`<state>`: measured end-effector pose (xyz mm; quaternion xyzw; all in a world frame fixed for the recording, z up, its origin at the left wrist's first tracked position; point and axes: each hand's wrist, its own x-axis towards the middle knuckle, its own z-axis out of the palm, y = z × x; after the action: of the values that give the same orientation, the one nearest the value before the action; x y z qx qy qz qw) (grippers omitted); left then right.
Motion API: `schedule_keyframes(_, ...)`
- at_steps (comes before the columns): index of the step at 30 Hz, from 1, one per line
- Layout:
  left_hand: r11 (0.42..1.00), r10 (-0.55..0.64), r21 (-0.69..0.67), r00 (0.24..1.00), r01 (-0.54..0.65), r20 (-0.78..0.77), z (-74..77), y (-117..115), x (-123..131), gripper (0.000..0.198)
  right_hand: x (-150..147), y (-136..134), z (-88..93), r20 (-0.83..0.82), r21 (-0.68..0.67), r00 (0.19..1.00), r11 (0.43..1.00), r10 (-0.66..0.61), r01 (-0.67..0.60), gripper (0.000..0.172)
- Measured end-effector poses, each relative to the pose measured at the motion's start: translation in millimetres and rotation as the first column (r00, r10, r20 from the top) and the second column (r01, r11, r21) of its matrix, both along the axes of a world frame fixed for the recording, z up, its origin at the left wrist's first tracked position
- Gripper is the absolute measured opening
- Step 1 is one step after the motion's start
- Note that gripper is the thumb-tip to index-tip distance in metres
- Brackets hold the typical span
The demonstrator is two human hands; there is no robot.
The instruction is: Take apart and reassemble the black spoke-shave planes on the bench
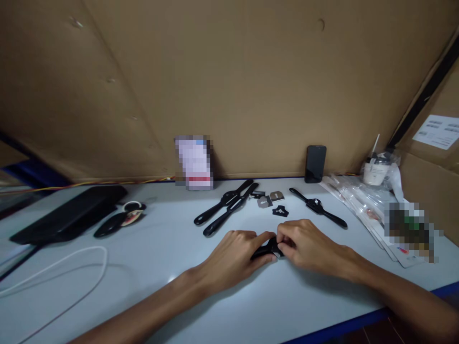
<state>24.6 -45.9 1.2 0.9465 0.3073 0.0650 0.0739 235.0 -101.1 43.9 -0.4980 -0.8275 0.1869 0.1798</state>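
Note:
My left hand [240,255] is closed around a black tool [267,249] low over the white table. My right hand [304,246] pinches at the tool's middle from the other side, its fingertips pressed together against the metal part there. Beyond my hands lie two long black-handled tools [215,209] side by side, with flat metal blades [265,201] and a small black plate [280,210] to their right. Another black two-handled tool [318,206] rests further right, with a small silver screw at its middle.
A phone [315,164] and a blurred-out upright screen [195,165] lean on the cardboard wall [244,86]. Plastic packets [362,215] and a cup [375,171] stand at the right. At the left are a black case [71,212], keys [131,217] and a white cable [103,267].

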Motion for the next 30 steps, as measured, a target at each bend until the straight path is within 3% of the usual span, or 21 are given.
schedule_keyframes(4,1.0,-0.007,0.013,1.0,0.007,0.02,-1.5,1,0,0.039,-3,-3,1.2,0.028,0.023,0.999,0.999,0.04,-0.041,0.015)
schedule_keyframes(10,1.0,-0.016,0.014,1.0,0.016,0.011,0.4,0,-1,0.037,-2,3,3.4,-0.08,-0.179,0.992,0.98,-0.099,0.083,0.021)
schedule_keyframes(14,1.0,-0.021,0.013,0.999,0.021,0.024,1.2,0,-1,0.038,-1,6,2.8,-0.098,-0.2,0.991,0.977,-0.095,0.074,0.02)
schedule_keyframes(18,0.999,-0.029,0.015,0.999,0.028,0.018,2.2,0,-1,0.039,6,9,5.3,-0.076,-0.176,0.997,0.984,-0.031,0.017,0.019)
schedule_keyframes(23,1.0,-0.024,0.007,1.0,0.024,-0.004,4.5,-1,0,0.035,19,11,15.5,-0.029,-0.144,0.99,0.979,0.14,-0.143,0.029)
schedule_keyframes(26,1.0,-0.028,-0.008,1.0,0.028,0.014,5.7,-2,0,0.034,21,9,17.8,0.018,-0.135,0.982,0.973,0.189,-0.185,0.022)
schedule_keyframes(30,1.0,-0.022,-0.021,1.0,0.023,0.015,6.5,-2,0,0.035,15,6,12.9,0.102,0.004,0.974,0.979,0.204,-0.206,0.01)
